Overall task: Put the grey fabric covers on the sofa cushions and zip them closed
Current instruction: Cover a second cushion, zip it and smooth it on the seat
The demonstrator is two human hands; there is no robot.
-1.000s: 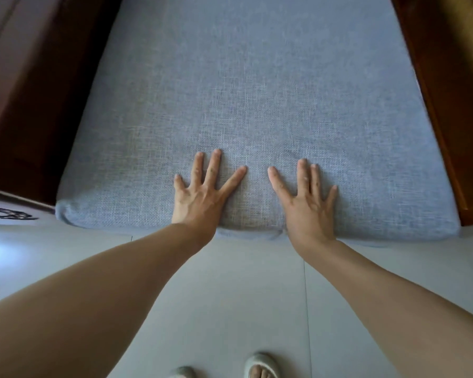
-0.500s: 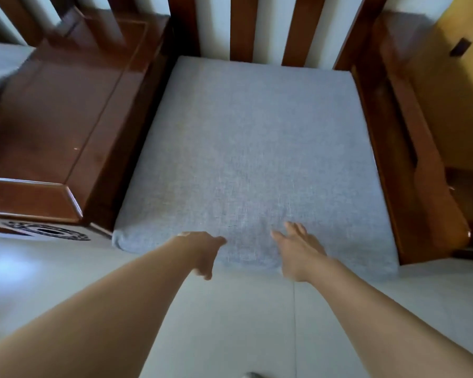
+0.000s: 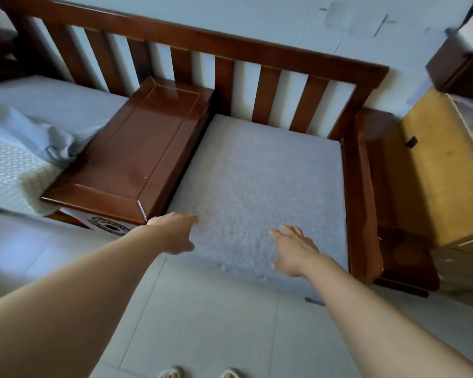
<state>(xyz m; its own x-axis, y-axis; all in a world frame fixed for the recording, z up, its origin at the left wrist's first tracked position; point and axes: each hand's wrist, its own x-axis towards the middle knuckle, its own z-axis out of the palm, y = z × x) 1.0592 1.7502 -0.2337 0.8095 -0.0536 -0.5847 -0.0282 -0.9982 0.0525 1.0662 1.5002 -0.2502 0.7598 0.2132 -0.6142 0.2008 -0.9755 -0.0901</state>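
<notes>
Here my left hand (image 3: 175, 236) hangs at the lower centre of the frame over the front left corner of the covered seat cushion (image 3: 260, 192), fingers loose and holding nothing; motion blur keeps me from saying whether it touches the fabric. My right hand (image 3: 295, 249) sits just right of centre above the cushion's front edge, fingers relaxed and slightly spread, also empty, and I cannot tell if it rests on the cloth or floats just over it.

The cushion fills the middle of the frame, dressed in its grey cover and seated in the wooden sofa frame (image 3: 284, 64), between the flat wooden armrest box (image 3: 137, 154) at centre left and the right armrest (image 3: 363, 192). No zip shows from here.

I judge this cushion finished and settled, so the step in hand is the close of its placement. At the far left edge lies another cushion (image 3: 3, 170), its white dotted core exposed at the end, with a grey fabric cover (image 3: 38, 132) bunched over it. That one looks only partly dressed. My next move, I think, calls for turning left, taking hold of the cover's open end, drawing it over the bare core, then finding the zip pull.
</notes>
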